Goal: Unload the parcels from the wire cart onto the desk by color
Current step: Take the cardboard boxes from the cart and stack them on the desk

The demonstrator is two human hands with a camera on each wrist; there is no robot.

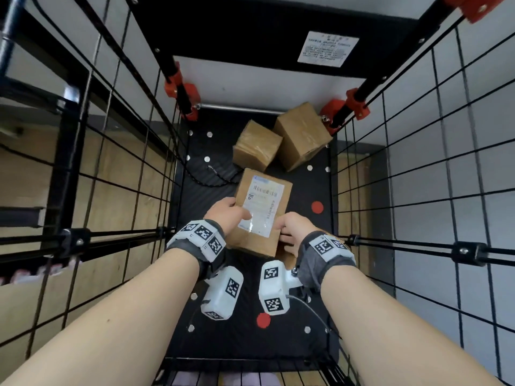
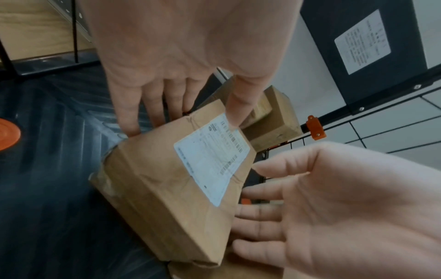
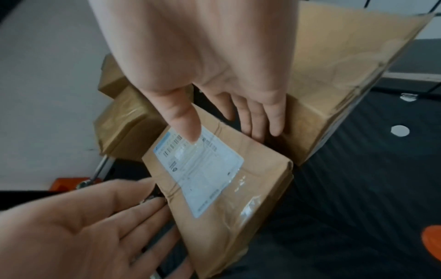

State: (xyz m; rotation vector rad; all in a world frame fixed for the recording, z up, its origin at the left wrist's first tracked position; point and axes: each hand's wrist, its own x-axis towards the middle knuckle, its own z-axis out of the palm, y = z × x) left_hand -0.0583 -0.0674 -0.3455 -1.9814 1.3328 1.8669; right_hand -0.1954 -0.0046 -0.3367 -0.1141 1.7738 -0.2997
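Fingers (image 2: 128, 120) of the left hand (image 1: 225, 215) lie under the left edge of the brown parcel (image 1: 262, 215), thumb pressed on its white label (image 1: 260, 206); the right hand (image 1: 292, 229) grips the opposite edge the same way, thumb on top, fingers beneath. Around them the wire cart (image 1: 418, 168) closes in with tall grid walls on both sides, open upward. Its black floor (image 1: 250, 338) has bare room near the person. Two more brown boxes, the larger (image 1: 302, 135) and the smaller (image 1: 256, 144), touch each other in the far right corner. A red dot (image 1: 317, 207) lies just right of the held parcel.
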